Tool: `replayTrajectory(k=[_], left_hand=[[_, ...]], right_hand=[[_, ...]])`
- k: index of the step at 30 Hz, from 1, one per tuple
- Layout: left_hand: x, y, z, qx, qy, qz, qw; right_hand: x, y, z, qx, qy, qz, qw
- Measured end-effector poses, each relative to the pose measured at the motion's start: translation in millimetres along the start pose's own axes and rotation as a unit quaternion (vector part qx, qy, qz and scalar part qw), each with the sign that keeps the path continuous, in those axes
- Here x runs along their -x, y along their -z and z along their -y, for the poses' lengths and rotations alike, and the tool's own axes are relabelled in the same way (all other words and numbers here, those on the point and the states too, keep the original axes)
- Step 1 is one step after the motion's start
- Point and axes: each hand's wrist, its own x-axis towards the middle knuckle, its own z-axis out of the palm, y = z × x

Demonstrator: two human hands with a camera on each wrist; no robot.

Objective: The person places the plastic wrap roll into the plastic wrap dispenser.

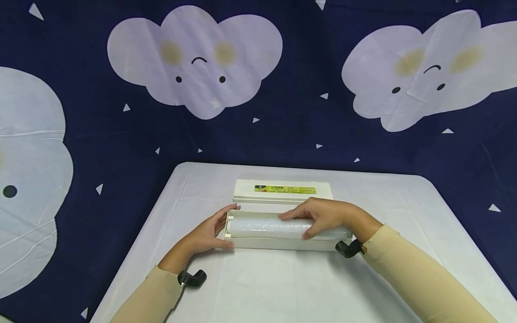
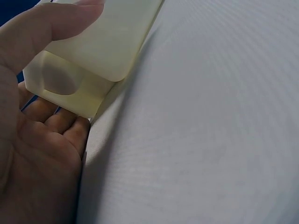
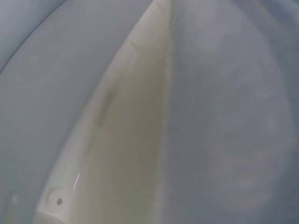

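Note:
A long cream plastic-wrap dispenser box [image 1: 278, 243] lies uncovered on the white table, with a roll of plastic wrap [image 1: 258, 227] inside along its length. My left hand [image 1: 208, 233] grips the box's left end, thumb on the front wall and fingers round the back. In the left wrist view the thumb [image 2: 77, 21] presses the front wall of the box [image 2: 107, 51], with fingers behind its end. From above, my right hand [image 1: 327, 215] holds the roll right of its middle, thumb in front and fingers behind. The right wrist view shows the roll [image 3: 224, 116] close beside the box's inside [image 3: 126, 154].
Behind the box lies its long cream lid [image 1: 244, 190] with a yellow-green label [image 1: 284, 189]. The white-covered table [image 1: 258, 287] ends at a dark blue cloth [image 1: 299, 130] with cloud prints. A black wrist camera [image 1: 349, 248] overhangs the box's right front corner.

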Motion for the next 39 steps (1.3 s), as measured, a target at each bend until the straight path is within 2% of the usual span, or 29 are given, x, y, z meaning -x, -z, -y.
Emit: replayTrajectory(k=[5,13,20,39], left_hand=[[0.5,0.3,-1.1,-0.009,0.009,-0.004,0.9999],[1.7,0.1,-1.5,-0.013,0.013,-0.006,0.9998],[1.5,-0.4,-2.5,-0.019,0.02,-0.008,0.9996],[1.5,-0.7,-2.5,-0.02,0.017,-0.009,0.9996]], right_hand=[[-2.6,2.6,-3.1,-0.011,-0.006,0.007,0.9999],[-6.5,7.5,-7.1,0.002,-0.017,0.014,0.9998],[-6.5,7.8,-11.1,-0.028,-0.014,0.02,0.9993],[-7.6,4.5,-23.1,-0.063,-0.007,0.016,0.9978]])
